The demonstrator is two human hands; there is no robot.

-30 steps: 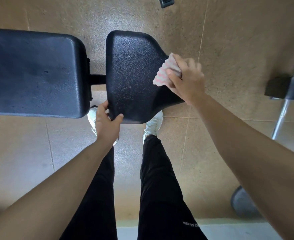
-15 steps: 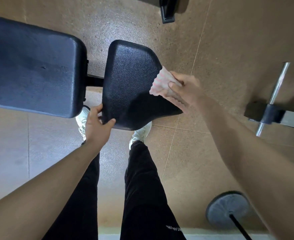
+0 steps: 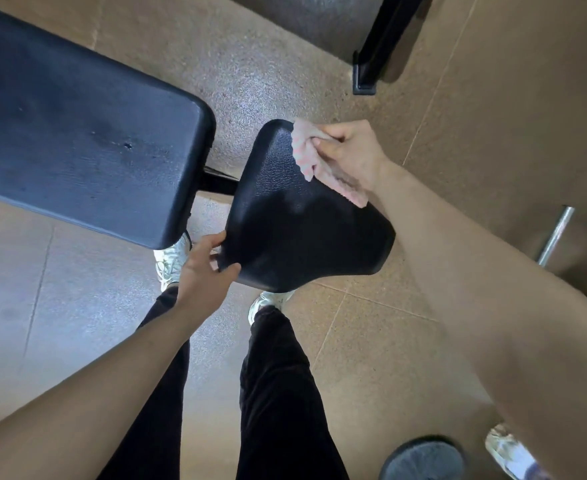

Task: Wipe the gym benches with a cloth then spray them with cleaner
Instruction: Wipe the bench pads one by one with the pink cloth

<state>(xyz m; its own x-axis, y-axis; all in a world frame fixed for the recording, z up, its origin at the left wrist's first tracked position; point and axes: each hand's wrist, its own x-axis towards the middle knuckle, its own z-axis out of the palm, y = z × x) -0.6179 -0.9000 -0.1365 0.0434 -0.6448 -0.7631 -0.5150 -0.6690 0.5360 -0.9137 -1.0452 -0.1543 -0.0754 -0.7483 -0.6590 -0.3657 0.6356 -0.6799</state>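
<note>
The black padded seat pad (image 3: 295, 230) of a gym bench sits in the middle of the head view, with the long black back pad (image 3: 77, 133) to its left. My right hand (image 3: 350, 154) grips a pink-and-white cloth (image 3: 305, 157) against the seat pad's far right edge. My left hand (image 3: 203, 271) holds the seat pad's near left corner, thumb on top. No spray bottle is in view.
My black-trousered legs and white shoes (image 3: 170, 261) stand under the seat pad on the tan speckled floor. A black frame foot (image 3: 368, 74) lies at the top, a chrome bar (image 3: 555, 233) at the right, a round weight plate (image 3: 423, 459) at the bottom right.
My right hand has slid the cloth along the seat pad's right edge toward its far corner. My left hand keeps its hold on the near corner. The view has shifted.
</note>
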